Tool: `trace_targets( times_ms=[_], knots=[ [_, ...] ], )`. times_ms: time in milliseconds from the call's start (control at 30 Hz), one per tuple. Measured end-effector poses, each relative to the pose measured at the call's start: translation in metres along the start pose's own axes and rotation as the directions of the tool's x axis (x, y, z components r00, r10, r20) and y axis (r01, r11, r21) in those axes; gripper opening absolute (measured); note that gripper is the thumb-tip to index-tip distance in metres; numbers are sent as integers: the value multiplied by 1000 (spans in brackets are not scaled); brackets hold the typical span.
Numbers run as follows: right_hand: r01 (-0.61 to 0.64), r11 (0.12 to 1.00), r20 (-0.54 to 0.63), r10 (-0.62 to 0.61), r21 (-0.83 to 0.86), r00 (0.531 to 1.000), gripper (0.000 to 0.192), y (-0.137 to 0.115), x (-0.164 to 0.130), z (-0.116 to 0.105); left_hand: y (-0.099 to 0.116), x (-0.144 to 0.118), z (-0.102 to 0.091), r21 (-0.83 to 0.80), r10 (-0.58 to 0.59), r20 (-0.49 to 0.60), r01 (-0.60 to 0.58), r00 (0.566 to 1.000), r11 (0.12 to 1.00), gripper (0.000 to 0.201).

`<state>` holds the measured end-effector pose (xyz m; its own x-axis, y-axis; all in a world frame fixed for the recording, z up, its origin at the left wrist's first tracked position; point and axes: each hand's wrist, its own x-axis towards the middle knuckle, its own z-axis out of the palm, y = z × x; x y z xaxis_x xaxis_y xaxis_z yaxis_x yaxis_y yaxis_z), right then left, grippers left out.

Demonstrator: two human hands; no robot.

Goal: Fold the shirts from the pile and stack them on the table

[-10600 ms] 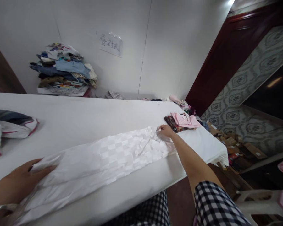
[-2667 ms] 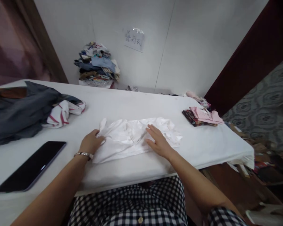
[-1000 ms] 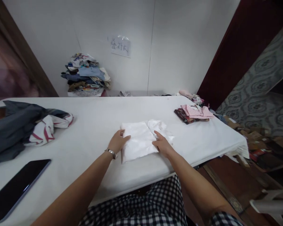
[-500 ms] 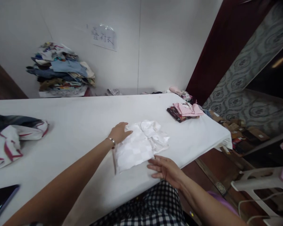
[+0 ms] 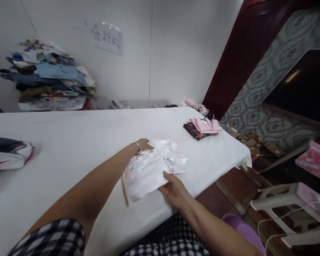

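A folded white shirt (image 5: 149, 170) lies on the white-covered table (image 5: 106, 131), its collar end rumpled toward the far right. My left hand (image 5: 144, 145) grips its far left edge, the fingers partly hidden by the cloth. At the near right corner, my right hand (image 5: 173, 189) pinches the shirt, with the thumb on top and the fingers underneath. A pale pinkish strip runs down the shirt's near left side, slightly blurred.
A pink folded garment (image 5: 204, 125) tops a dark plaid one (image 5: 193, 131) at the table's right. Striped white clothing (image 5: 10, 158) lies at the left. Behind the table rises a tall clothes pile (image 5: 53, 74). A plastic stool (image 5: 290, 202) and purple basin (image 5: 242, 231) stand on the floor.
My right hand has closed on the shirt's near corner, where its fingers were spread beside it. My left hand has shifted along the far edge. The view has turned somewhat right.
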<state>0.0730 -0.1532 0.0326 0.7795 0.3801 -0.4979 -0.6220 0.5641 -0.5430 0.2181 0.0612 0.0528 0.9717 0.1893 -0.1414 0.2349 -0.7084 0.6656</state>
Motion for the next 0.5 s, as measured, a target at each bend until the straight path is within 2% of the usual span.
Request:
trace_targets(
  times_ms=[100, 167, 267, 333, 400, 500],
  knots=[
    [-6, 999, 4, 6, -34, 1000, 29, -2, -2, 2, 5, -8, -12, -21, 35, 29, -34, 999, 999, 57],
    [33, 991, 43, -28, -133, 999, 29, -8, -3, 4, 10, -15, -26, -46, 76, 22, -75, 997, 996, 58],
    [182, 930, 128, -147, -321, 981, 29, -31, -2, 12, 17, -25, -57, -80, 141, -27, -143, 990, 987, 62],
    [298, 854, 173, -247, -427, 954, 31, -56, 2, 24, 22, -34, -82, -154, 200, -116, -216, 973, 964, 67],
    [428, 740, 221, -368, -518, 903, 30, -84, 6, 38, 27, -47, -106, -279, 267, -244, -332, 932, 901, 73],
    [634, 487, 381, -524, -601, 762, 25, -115, 10, 57, 27, -81, -129, -373, 308, -400, -460, 863, 806, 79]
  ],
)
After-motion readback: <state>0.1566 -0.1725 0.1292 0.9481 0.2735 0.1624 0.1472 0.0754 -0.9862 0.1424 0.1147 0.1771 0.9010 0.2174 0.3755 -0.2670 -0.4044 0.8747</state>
